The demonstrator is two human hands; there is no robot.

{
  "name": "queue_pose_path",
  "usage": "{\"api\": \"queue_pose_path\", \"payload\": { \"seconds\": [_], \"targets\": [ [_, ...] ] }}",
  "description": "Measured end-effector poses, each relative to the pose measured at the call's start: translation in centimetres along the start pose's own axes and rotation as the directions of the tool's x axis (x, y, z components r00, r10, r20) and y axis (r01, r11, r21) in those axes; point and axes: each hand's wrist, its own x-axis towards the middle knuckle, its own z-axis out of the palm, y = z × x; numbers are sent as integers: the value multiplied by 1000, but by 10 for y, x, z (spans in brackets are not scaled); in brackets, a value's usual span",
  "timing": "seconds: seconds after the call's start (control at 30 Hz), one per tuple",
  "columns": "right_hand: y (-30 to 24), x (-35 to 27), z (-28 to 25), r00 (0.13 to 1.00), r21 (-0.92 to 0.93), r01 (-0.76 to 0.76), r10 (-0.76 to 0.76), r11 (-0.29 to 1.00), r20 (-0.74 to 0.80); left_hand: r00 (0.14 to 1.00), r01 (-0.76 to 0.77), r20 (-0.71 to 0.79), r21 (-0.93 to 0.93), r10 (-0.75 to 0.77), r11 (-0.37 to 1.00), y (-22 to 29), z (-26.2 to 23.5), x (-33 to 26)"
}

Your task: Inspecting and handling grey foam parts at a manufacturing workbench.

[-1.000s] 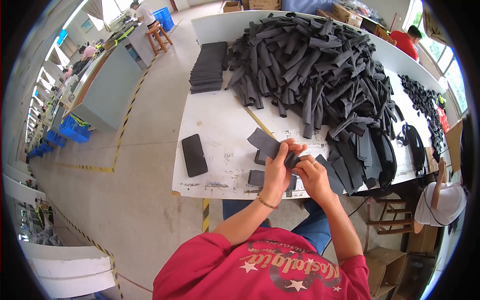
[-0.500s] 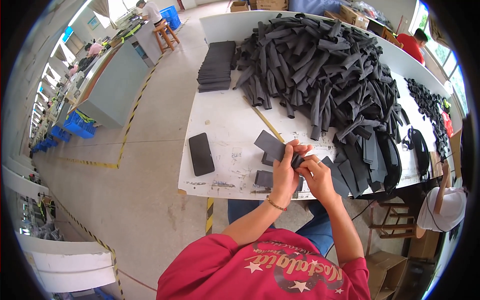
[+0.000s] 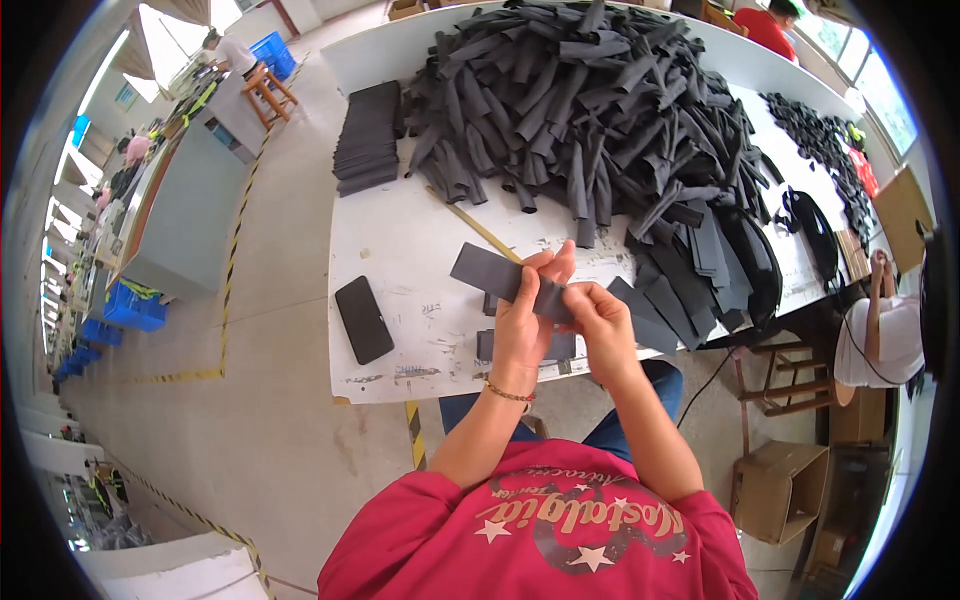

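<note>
Both my hands hold one flat dark grey foam strip (image 3: 490, 273) above the near edge of the white table (image 3: 400, 240). My left hand (image 3: 525, 315) grips its middle with the thumb on top. My right hand (image 3: 598, 318) pinches the strip's right end. The strip's free left end sticks out to the left. Under my hands lies another dark flat piece (image 3: 556, 345) on the table. A big heap of dark foam strips (image 3: 600, 110) covers the far half of the table.
A black phone-like slab (image 3: 363, 319) lies at the table's left front. A neat stack of dark pads (image 3: 368, 136) stands at the far left, a thin yellow stick (image 3: 480, 228) in between. A person in white (image 3: 880, 335) sits at right; a cardboard box (image 3: 780, 490) is on the floor.
My hands have lifted the strip off the table and drawn it closer to me; the strip is now stretched out between both hands.
</note>
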Motion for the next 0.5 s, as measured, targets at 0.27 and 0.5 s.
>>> {"api": "queue_pose_path", "payload": {
  "seconds": [0.27, 0.5],
  "targets": [
    [7, -6, -17, 823, -496, 497, -569, 712, 7, 985, -79, -158, -85, 65, 993, 19, -12, 2],
    [11, -15, -11, 981, -118, 175, -183, 977, -60, 979, -135, -162, -72, 122, 988, 14, -15, 1]
  ]
}}
